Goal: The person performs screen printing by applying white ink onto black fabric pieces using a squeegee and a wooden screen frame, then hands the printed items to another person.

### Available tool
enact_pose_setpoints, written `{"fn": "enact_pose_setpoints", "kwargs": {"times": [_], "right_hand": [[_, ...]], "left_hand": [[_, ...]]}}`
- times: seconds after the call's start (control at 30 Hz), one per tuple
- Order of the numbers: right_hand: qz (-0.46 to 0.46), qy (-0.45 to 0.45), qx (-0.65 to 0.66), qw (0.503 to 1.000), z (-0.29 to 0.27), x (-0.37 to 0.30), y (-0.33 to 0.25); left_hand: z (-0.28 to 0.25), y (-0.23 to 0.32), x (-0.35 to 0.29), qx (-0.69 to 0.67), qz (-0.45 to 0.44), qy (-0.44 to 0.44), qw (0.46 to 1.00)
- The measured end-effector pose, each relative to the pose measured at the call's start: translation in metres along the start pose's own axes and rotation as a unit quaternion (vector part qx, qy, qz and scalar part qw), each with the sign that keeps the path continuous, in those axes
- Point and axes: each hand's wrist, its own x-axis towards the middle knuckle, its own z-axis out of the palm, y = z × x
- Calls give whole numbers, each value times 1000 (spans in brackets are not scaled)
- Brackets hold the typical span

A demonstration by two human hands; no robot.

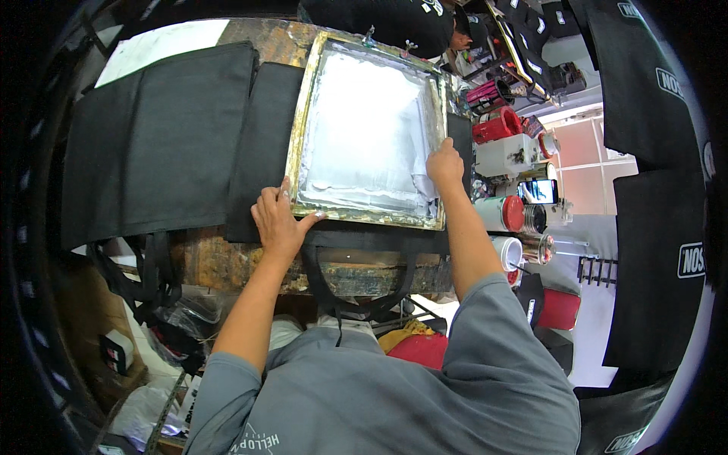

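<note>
A screen printing frame (300, 129) with a paint-stained wooden rim and a pale, bright mesh lies over a black fabric bag (262, 144) on the worktable. My left hand (279, 224) holds the frame's near left corner, its thumb along the near bar and its fingers at the left bar. At the right bar, my right hand (446, 164) is closed around the rim; its fingertips are partly hidden. White ink residue and a greyish strip show along the mesh's right side. Below the frame, the bag's black handle (322, 284) hangs over the table's near edge.
More black bags (163, 144) are stacked at the left of the stained wooden table (220, 262). Ink tubs and jars (500, 212), with a lit phone (537, 191), stand along the right. Printed black bags (660, 265) hang at far right. Another person (379, 19) is beyond the table.
</note>
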Motion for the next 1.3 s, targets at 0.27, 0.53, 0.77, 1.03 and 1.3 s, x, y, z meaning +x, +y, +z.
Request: {"fn": "enact_pose_setpoints", "kwargs": {"times": [0.27, 0.53, 0.77, 1.03, 1.3], "right_hand": [[32, 22, 47, 998, 14, -26, -10], [63, 22, 98, 993, 25, -4, -122], [44, -30, 246, 968, 37, -18, -222], [-78, -20, 202, 976, 8, 41, -127], [-331, -58, 89, 938, -25, 79, -56]], "left_hand": [[-1, 0, 2, -4, 12, 8, 1000], [2, -5, 2, -25, 23, 14, 999], [1, -3, -2, -7, -20, -34, 999], [-5, 0, -1, -5, -24, -41, 999], [-15, 8, 11, 80, 11, -38, 996]]}}
